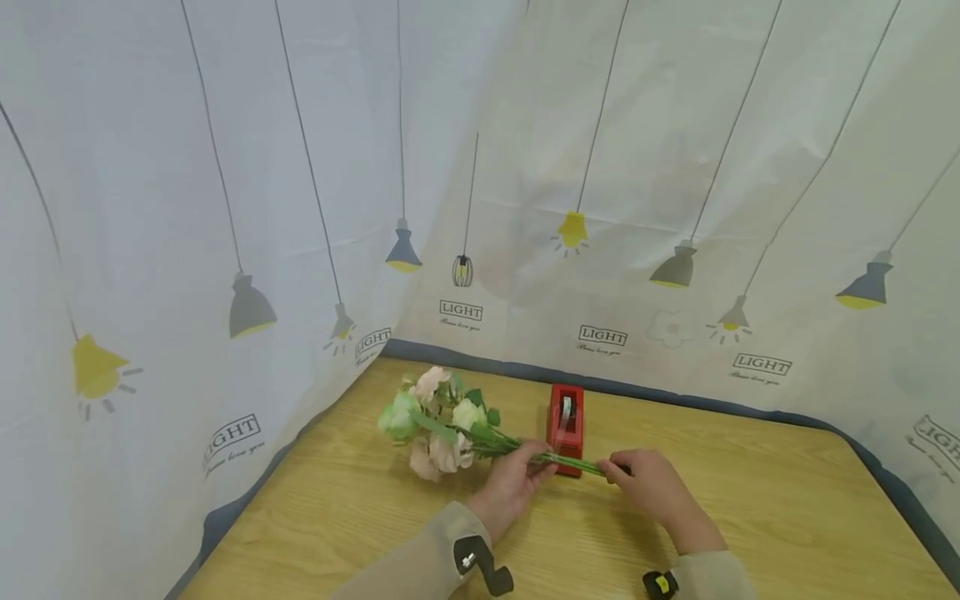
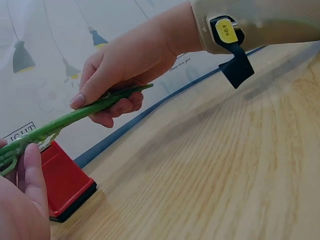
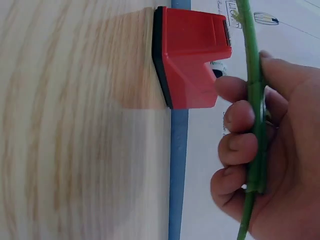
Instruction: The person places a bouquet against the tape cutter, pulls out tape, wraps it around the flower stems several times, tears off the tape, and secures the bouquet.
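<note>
A bouquet of pale pink and cream-green artificial flowers (image 1: 448,451) lies across the head view, blooms to the left and green stems (image 1: 576,462) to the right. My left hand (image 1: 512,483) grips the stems below the leaves. Farther along, my right hand (image 1: 643,481) holds the stem ends, its fingers curled round them in the right wrist view. Clear tape shows around the stems by the left hand. Just behind the stems stands a red tape dispenser (image 1: 567,414) with a tape roll (image 1: 567,407); a strip of tape runs from it toward the stems.
The wooden table (image 1: 757,483) has a dark blue edge at the back and sides. White curtains (image 1: 510,275) printed with hanging lamps surround it. A black strap with a camera (image 1: 480,562) sits on the left wrist, another wrist camera (image 1: 661,583) on the right.
</note>
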`<state>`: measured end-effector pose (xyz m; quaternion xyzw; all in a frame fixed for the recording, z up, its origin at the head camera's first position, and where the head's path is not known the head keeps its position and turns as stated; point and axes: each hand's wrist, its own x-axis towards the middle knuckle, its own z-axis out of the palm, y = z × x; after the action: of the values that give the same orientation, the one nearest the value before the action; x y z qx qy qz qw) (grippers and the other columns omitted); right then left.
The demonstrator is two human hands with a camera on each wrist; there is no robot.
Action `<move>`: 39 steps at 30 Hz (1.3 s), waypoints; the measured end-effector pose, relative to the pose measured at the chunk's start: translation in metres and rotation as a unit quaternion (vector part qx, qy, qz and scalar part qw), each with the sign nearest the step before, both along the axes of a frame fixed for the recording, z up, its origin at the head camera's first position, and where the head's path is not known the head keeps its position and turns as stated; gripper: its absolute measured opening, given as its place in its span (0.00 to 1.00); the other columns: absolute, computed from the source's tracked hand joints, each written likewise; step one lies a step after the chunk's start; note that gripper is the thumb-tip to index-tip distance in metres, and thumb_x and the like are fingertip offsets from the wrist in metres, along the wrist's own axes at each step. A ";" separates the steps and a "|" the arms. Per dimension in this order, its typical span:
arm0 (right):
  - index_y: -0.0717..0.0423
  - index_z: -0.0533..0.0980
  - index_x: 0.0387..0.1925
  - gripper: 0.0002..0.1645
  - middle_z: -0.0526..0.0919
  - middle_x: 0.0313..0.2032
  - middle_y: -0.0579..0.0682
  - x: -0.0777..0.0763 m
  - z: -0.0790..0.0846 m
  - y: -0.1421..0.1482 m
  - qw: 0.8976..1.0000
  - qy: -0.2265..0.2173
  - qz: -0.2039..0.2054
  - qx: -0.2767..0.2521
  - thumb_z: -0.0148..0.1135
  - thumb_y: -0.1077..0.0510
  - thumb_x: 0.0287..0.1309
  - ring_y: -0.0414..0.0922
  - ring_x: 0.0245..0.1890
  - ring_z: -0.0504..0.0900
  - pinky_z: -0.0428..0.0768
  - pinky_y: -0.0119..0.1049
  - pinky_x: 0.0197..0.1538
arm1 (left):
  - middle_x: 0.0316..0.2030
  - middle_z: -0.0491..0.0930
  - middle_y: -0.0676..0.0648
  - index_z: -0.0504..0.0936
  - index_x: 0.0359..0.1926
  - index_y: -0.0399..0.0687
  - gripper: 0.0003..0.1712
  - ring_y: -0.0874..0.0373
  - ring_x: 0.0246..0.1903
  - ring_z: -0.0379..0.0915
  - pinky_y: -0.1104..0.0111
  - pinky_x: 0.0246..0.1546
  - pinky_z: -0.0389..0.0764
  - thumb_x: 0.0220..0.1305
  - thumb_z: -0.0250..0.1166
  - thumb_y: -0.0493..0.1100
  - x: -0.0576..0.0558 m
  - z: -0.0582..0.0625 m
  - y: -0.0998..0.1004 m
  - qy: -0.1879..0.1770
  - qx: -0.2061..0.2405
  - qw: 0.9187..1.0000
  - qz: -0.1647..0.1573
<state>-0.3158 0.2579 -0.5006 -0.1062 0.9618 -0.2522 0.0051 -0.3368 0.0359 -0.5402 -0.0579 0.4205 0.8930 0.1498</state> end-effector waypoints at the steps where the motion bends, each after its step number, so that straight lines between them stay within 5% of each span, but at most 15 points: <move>1: 0.44 0.81 0.25 0.20 0.80 0.21 0.43 0.000 0.000 -0.001 1.000 -0.008 -0.004 -0.008 0.54 0.43 0.70 0.41 0.18 0.66 0.68 0.34 0.26 | 0.38 0.82 0.47 0.80 0.40 0.40 0.05 0.58 0.36 0.80 0.72 0.43 0.86 0.65 0.62 0.36 -0.001 0.000 -0.001 0.005 -0.003 1.000 -0.002; 6: 0.51 0.82 0.27 0.29 0.79 0.18 0.48 0.001 0.001 -0.006 0.994 -0.088 -0.019 -0.066 0.48 0.37 0.72 0.41 0.16 0.69 0.69 0.35 0.25 | 0.39 0.83 0.46 0.80 0.32 0.47 0.04 0.56 0.37 0.82 0.69 0.43 0.87 0.64 0.65 0.35 -0.003 -0.002 -0.006 0.030 -0.009 0.999 -0.015; 13: 0.62 0.82 0.24 0.44 0.78 0.15 0.45 -0.001 0.001 -0.003 0.967 -0.198 0.011 -0.160 0.37 0.32 0.74 0.37 0.14 0.68 0.68 0.29 0.19 | 0.36 0.86 0.46 0.80 0.31 0.47 0.05 0.55 0.37 0.83 0.68 0.39 0.87 0.59 0.68 0.34 -0.006 -0.001 -0.009 0.065 -0.025 0.997 -0.013; 20: 0.56 0.79 0.18 0.42 0.72 0.11 0.42 -0.004 0.002 -0.005 0.951 -0.273 -0.020 -0.145 0.34 0.36 0.76 0.35 0.11 0.62 0.59 0.25 0.14 | 0.36 0.86 0.46 0.82 0.32 0.46 0.04 0.56 0.37 0.84 0.67 0.39 0.88 0.60 0.69 0.34 -0.006 -0.001 -0.008 0.055 -0.032 0.998 -0.029; 29: 0.54 0.72 0.12 0.35 0.62 0.10 0.42 -0.005 0.003 -0.012 0.971 -0.210 -0.043 -0.106 0.41 0.46 0.76 0.38 0.12 0.52 0.54 0.29 0.18 | 0.38 0.86 0.46 0.83 0.32 0.47 0.03 0.56 0.39 0.84 0.68 0.40 0.87 0.62 0.68 0.36 -0.007 0.000 -0.009 0.055 -0.020 0.998 -0.032; 34: 0.50 0.69 0.09 0.36 0.60 0.10 0.43 -0.002 0.005 -0.014 0.987 -0.143 -0.053 -0.043 0.43 0.41 0.74 0.40 0.15 0.53 0.58 0.33 0.24 | 0.41 0.86 0.46 0.82 0.35 0.47 0.02 0.55 0.40 0.84 0.68 0.42 0.87 0.62 0.69 0.38 -0.007 0.001 -0.008 0.041 -0.016 0.999 -0.033; 39: 0.53 0.72 0.11 0.40 0.62 0.10 0.42 0.003 0.006 -0.014 0.993 -0.098 -0.057 -0.019 0.41 0.34 0.72 0.40 0.15 0.54 0.59 0.34 0.23 | 0.40 0.86 0.47 0.82 0.36 0.46 0.03 0.56 0.38 0.83 0.68 0.43 0.87 0.62 0.69 0.39 -0.007 0.001 -0.007 0.033 -0.014 0.999 -0.025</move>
<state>-0.3132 0.2444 -0.4948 -0.0258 0.9562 -0.2795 0.0830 -0.3438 0.0292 -0.5392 -0.0200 0.4393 0.8843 0.1569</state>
